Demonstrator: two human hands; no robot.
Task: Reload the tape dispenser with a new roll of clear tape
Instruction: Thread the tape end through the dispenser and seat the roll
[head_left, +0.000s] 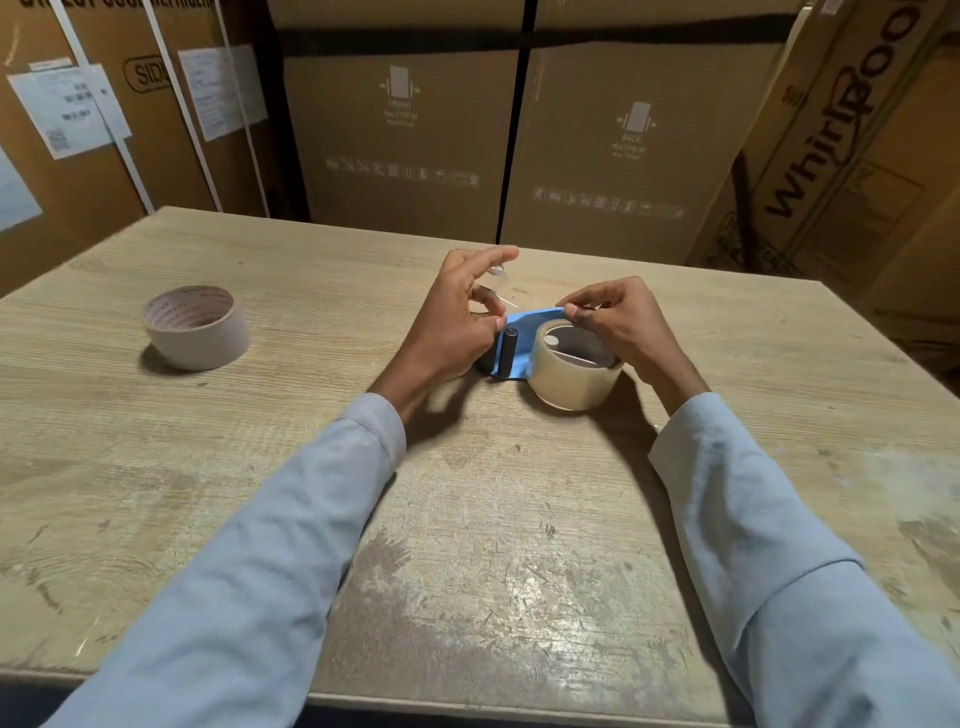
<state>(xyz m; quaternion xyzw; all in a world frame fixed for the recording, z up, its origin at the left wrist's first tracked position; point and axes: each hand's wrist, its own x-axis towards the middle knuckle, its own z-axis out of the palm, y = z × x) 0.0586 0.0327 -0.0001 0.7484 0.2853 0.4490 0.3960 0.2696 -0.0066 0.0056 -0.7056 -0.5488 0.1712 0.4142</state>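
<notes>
A blue tape dispenser with a black roller lies flat on the wooden table. A clear tape roll sits on its wheel. My right hand rests on the roll's top rim, thumb and fingers pinched at the edge. My left hand hovers just left of the roller, pinching a crumpled bit of clear tape between thumb and fingertips. A second, nearly used roll with a printed cardboard core stands far left on the table.
Tall cardboard appliance boxes stand close behind the table's far edge, and one leans at the right. Bare worn tabletop lies between my sleeves and the front edge.
</notes>
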